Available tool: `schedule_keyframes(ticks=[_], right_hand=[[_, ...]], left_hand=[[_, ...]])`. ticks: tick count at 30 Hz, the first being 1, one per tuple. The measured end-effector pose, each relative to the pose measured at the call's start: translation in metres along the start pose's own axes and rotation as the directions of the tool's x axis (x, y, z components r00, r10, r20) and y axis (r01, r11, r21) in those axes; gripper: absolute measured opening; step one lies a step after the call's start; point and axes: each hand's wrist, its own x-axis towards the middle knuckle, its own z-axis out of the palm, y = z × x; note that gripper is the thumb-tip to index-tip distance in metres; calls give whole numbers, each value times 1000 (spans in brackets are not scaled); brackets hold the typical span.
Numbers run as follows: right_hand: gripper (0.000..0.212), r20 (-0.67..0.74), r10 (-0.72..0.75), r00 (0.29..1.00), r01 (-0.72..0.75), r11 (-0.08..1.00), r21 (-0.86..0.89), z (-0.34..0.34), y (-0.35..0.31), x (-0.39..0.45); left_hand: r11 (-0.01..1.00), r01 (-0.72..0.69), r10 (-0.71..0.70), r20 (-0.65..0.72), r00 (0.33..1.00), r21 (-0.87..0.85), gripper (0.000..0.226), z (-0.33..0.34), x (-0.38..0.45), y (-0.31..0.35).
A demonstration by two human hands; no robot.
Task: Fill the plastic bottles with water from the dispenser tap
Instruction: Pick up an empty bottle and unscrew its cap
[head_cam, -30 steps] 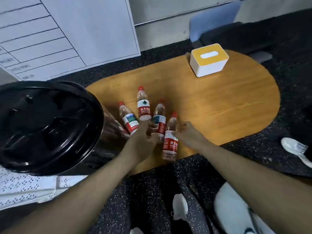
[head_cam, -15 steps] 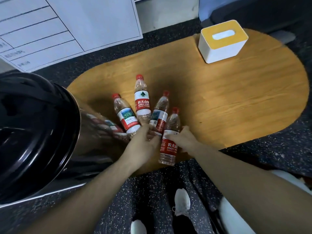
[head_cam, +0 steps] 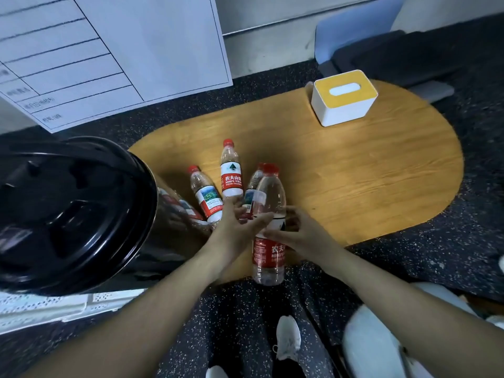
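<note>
Right hand [head_cam: 302,236] curls its fingers and thumb round the middle of the nearest bottle [head_cam: 268,227], which stands raised in front of the others, its base over the table's near edge. Beside it, the left hand [head_cam: 234,230] has its fingers spread and fairly straight, thumb reaching toward that bottle; whether it actually touches the plastic is hard to tell.

Four bottles show in all, each clear with a red cap and a red-and-white label. Three stand on the oval wooden table [head_cam: 368,186]: a tall bottle [head_cam: 231,170] farthest back, a leaning bottle [head_cam: 207,196] to its left, and a half-hidden bottle [head_cam: 252,189] behind the raised one.

One large black dispenser lid [head_cam: 71,211] fills the left side, its shiny metal side mirroring the labels and crowding the leaning bottle. One white box with a yellow top [head_cam: 344,98] sits at the table's far right corner, well apart from the bottles.

Bare wood lies open across the right half of the table. Dark speckled floor [head_cam: 245,323] surrounds it, and white shoes [head_cam: 287,341] show below the arms.
</note>
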Motion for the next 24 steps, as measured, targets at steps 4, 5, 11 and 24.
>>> schedule_keyframes(ticks=[4, 5, 11, 24], right_hand=[[77, 52, -155, 987, 158, 986, -45, 2, -17, -25], [77, 87, -190, 978, 194, 980, -42, 4, -20, -30], [54, 236, -202, 951, 236, 964, -124, -12, -41, -51], [73, -95, -132, 987, 38, 757, -652, 31, -115, -82]], left_hand=[[998, -25, 26, 23, 999, -56, 74, 0, -18, 13], [999, -9, 10, 29, 1000, -53, 72, 0, -23, 13], [979, -159, 171, -98, 980, 124, 47, -3, -63, 11], [526, -250, 492, -52, 869, 813, 87, -35, -123, -18]])
